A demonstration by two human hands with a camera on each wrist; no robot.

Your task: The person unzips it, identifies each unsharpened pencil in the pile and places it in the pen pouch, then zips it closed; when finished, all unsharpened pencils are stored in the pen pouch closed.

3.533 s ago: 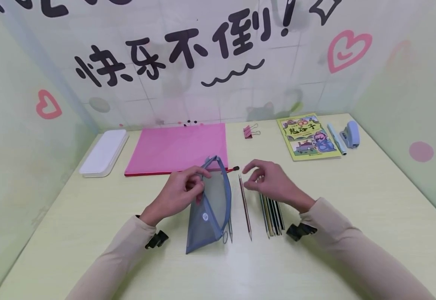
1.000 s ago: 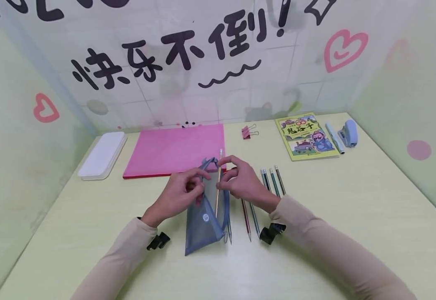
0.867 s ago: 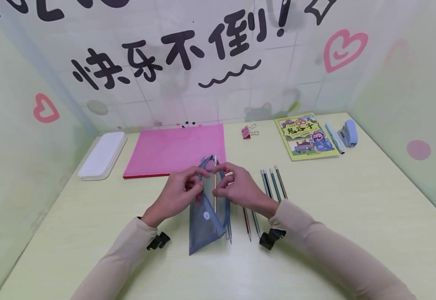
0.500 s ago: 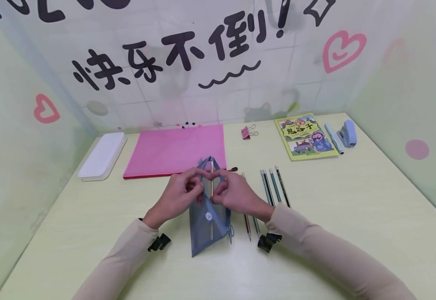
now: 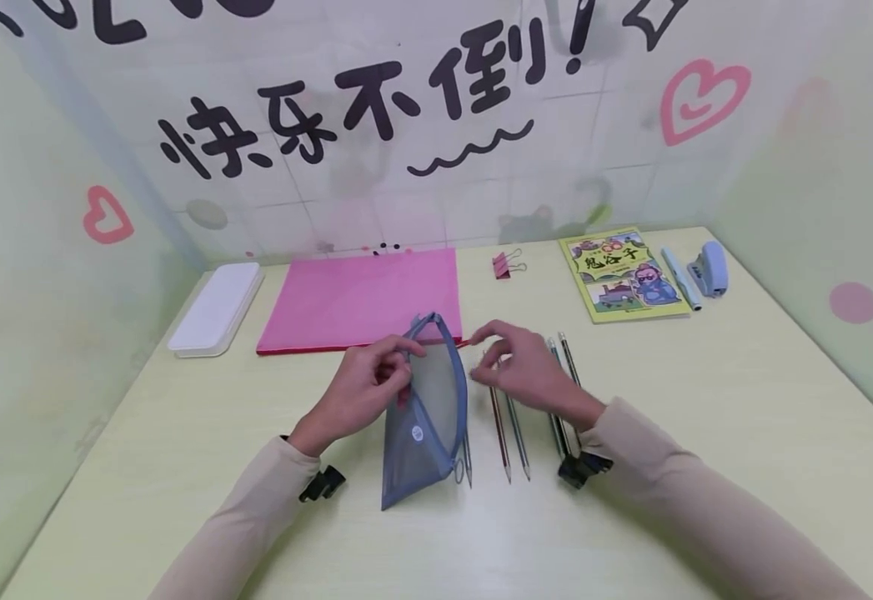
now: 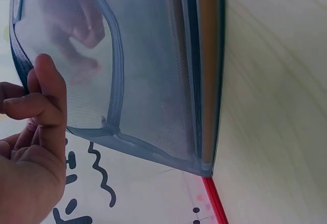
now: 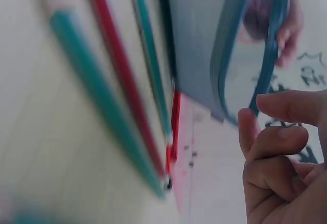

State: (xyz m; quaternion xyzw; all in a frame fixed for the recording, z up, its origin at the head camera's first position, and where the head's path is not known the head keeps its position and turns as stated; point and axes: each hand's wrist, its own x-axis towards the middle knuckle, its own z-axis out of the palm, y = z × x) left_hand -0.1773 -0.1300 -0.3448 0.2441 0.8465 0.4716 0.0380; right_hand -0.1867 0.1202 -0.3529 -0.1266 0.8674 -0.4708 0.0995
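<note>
My left hand [image 5: 361,383] holds the left edge of the mouth of a blue-grey mesh pencil pouch [image 5: 406,458], which stands upright and gapes open. In the left wrist view a brownish pencil [image 6: 208,70] shows through the mesh along the pouch's bottom. My right hand [image 5: 529,371] is just right of the pouch, thumb and index finger apart, other fingers loosely bent, holding nothing. Below it on the table lie a red pencil [image 5: 500,433] and a teal pencil [image 5: 518,437]. Another pencil [image 5: 469,467] lies close against the pouch. Several more pencils [image 5: 569,358] are partly hidden by my right wrist.
Behind the pouch is a pink folder [image 5: 368,300], with a white case [image 5: 216,310] to its left. A pink binder clip [image 5: 506,265], a yellow booklet [image 5: 625,275], a light blue pen [image 5: 681,279] and a blue stapler [image 5: 709,269] line the back right.
My right hand put a pencil into the pouch, let it go and moved back right, out of the mouth. My left hand kept its hold. Fewer pencils lie in the right-hand group than before.
</note>
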